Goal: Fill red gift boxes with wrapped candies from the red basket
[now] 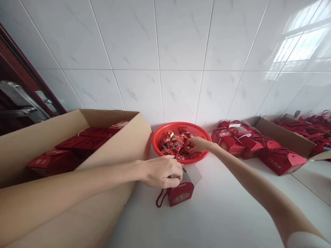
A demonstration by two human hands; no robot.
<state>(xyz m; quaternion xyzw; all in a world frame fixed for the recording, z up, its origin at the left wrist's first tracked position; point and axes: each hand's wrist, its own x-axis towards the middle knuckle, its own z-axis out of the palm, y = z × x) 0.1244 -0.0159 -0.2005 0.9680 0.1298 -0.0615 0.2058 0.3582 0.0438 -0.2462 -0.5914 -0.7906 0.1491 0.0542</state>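
A red plastic basket (156, 141) holds many wrapped red candies (177, 144). My right hand (198, 144) reaches into it from the right, fingers down among the candies; its fingertips are partly hidden, and what they hold cannot be made out. In front of the basket stands a small red gift box (181, 194) with its top flaps up and a dark red cord loop (160, 199) at its left. My left hand (165, 171) is closed on the box's upper left edge, fingers curled over it.
A large cardboard box (124, 148) at left holds several red boxes (85, 142). Right of the basket stand several red gift boxes (280, 160), then a carton (287, 136) of red ribbons (302, 127). Behind rises a tiled wall; a door handle (19, 100) is far left.
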